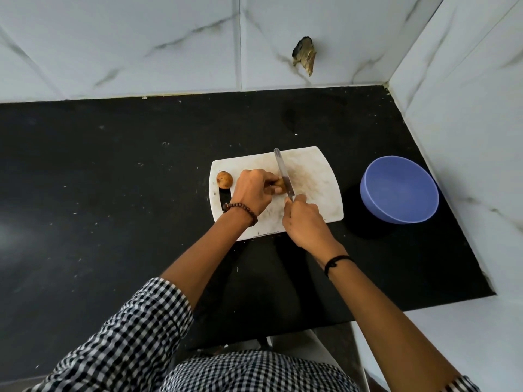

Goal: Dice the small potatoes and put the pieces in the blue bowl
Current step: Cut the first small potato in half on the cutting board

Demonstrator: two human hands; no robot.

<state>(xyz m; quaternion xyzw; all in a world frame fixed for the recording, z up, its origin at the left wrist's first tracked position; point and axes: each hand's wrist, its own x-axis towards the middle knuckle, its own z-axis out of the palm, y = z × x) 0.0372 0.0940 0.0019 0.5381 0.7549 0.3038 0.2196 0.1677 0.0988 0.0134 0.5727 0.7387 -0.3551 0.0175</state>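
Small potatoes, two in view, both on the white cutting board (314,176). Nearest the camera, checked sleeves (133,321) lead out to both forearms over the black counter (113,179). The right hand (304,219), a black band (336,261) at its wrist, is closed round the handle of a knife (283,174); the handle itself is hidden in the fist. The blade runs away from the person, its edge down on the held potato (280,183). The left hand (252,193), with a beaded bracelet (240,209), grips that potato from the left, fingers curled over it. The second potato (224,179) lies whole at the board's left edge, apart from the hand. The blue bowl (402,217) stands on the counter to the right of the board, near but not touching. Beyond, marbled wall tiles (141,38) show a broken hole (305,56).
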